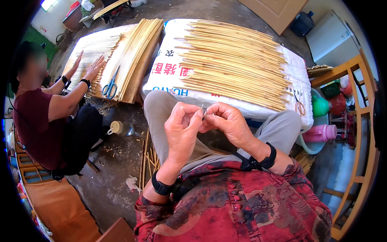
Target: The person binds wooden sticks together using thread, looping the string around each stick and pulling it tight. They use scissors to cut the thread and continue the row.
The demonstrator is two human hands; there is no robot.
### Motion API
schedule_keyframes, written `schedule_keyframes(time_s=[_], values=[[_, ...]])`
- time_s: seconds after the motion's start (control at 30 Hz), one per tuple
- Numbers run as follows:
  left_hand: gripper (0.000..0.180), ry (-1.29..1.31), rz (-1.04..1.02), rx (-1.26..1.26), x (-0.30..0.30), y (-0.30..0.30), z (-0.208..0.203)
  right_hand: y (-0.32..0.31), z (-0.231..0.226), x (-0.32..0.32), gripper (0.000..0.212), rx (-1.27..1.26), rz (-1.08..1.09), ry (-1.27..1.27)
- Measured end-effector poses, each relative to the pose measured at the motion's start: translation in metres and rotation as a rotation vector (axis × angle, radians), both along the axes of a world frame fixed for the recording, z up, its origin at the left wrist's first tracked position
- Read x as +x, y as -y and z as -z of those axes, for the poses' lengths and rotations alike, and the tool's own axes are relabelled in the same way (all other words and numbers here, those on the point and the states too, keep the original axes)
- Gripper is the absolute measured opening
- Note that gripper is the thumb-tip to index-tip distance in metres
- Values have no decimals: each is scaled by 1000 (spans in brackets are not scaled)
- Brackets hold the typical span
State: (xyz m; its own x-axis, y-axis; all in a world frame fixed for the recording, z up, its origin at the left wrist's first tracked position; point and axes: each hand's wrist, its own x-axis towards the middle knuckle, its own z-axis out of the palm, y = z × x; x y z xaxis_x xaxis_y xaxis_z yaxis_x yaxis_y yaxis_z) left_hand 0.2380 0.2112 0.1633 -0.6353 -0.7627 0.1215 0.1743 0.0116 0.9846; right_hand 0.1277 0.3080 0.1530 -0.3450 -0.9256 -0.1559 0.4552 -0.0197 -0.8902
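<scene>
My left hand (181,127) and my right hand (229,123) meet above my lap, thumbs and fingertips pinched close together. Between the fingertips a thin, dark, pointed thing (203,109) shows; it is too small to name surely. Just beyond my hands, a row of long straw-coloured stalks (238,60) lies side by side on a white woven sack (165,76) spread over a table. The stalks run left to right, with pointed left ends. Scissors with reddish handles (300,107) lie at the sack's right edge.
At left, another person (44,117) presses both hands on a stalk mat (94,50). Blue-handled scissors (109,89) and a stalk bundle (141,56) lie on that board. A lidded jar (121,128) stands on the floor. At right are a pink thermos (320,133) and a wooden frame (358,133).
</scene>
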Motion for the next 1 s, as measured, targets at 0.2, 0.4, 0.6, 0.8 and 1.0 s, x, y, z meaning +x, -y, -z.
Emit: schedule_keyframes(time_s=[0.2,0.4,0.6,0.8,1.0], values=[[5,-29,86,90,-14,-6,-4,-10,3,-7,14,0,61,-8],[4,-22,157,12,-33,-11,5,-25,6,-17,15,-2,148,-2],[4,-12,234,34,-51,-21,7,-40,8,-27,15,12,217,-3],[5,5,274,23,-63,-27,12,-51,13,-34,14,9,258,5],[5,33,295,32,-69,-28,13,-55,16,-39,13,-25,260,-12]])
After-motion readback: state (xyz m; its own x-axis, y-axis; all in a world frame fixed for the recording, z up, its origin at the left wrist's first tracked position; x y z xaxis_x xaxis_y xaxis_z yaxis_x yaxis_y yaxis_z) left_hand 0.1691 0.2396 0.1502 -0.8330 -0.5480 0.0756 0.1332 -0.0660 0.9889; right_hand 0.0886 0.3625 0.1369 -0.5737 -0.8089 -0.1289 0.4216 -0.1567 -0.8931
